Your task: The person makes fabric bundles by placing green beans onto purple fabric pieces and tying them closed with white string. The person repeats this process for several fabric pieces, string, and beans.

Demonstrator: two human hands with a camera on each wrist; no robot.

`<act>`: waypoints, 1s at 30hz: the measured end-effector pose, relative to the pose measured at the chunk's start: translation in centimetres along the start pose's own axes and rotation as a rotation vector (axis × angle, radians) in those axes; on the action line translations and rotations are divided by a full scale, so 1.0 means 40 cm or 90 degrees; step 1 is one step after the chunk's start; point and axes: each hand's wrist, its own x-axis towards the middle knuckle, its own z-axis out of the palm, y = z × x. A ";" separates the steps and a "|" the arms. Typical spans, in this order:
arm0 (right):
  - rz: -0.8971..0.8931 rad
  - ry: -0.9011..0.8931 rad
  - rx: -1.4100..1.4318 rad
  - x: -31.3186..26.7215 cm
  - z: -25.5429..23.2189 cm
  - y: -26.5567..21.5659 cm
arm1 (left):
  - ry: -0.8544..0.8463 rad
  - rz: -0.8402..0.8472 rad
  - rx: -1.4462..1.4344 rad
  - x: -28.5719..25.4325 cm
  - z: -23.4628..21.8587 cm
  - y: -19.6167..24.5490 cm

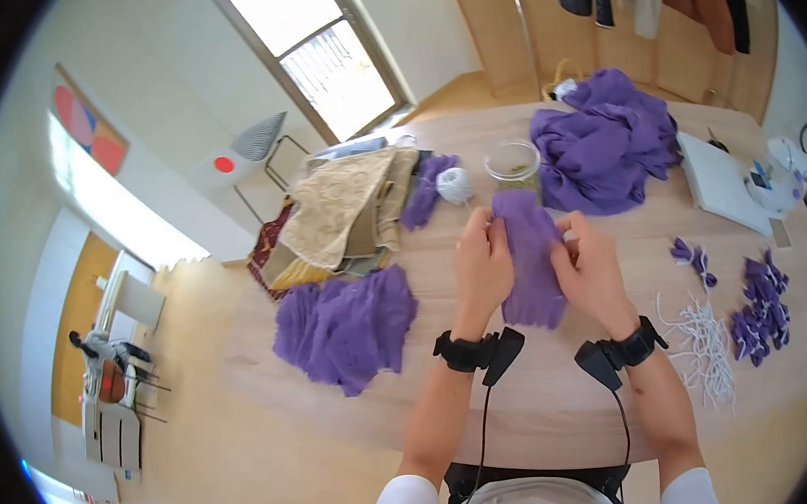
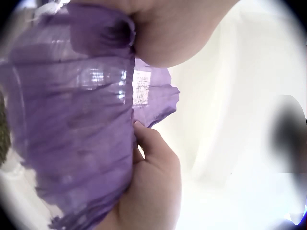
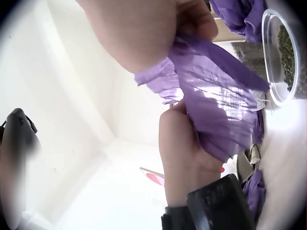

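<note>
A strip of thin purple cloth (image 1: 530, 266) is held up between both hands over the table. The left hand (image 1: 484, 269) pinches its left edge, and the right hand (image 1: 590, 266) grips its right edge between thumb and fingers. In the left wrist view the purple cloth (image 2: 76, 110) spreads wide, creased and see-through, with a hand at its upper and lower edge. From the right wrist, the purple cloth (image 3: 216, 96) hangs in folds from the right hand (image 3: 144, 28), and the left hand (image 3: 184, 148) is below it.
Behind the hands stand a clear tub of dried green bits (image 1: 513, 163) and a ball of white yarn (image 1: 454, 185). Purple cloth heaps (image 1: 603, 141) and beige fabrics (image 1: 339, 210) lie around. Rightward are white strings (image 1: 705, 347), tied purple bundles (image 1: 761, 309) and a white laptop (image 1: 722, 184).
</note>
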 end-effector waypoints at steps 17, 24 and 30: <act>-0.087 0.144 0.112 -0.014 -0.188 -0.102 | 0.046 0.063 0.440 -0.050 -0.373 -0.070; -0.382 0.460 0.062 -0.140 -0.351 -0.147 | 0.010 0.030 -0.047 -0.027 -0.033 -0.214; -0.746 0.522 0.109 -0.289 -0.386 -0.331 | -0.034 -0.129 -0.198 -0.027 0.087 -0.303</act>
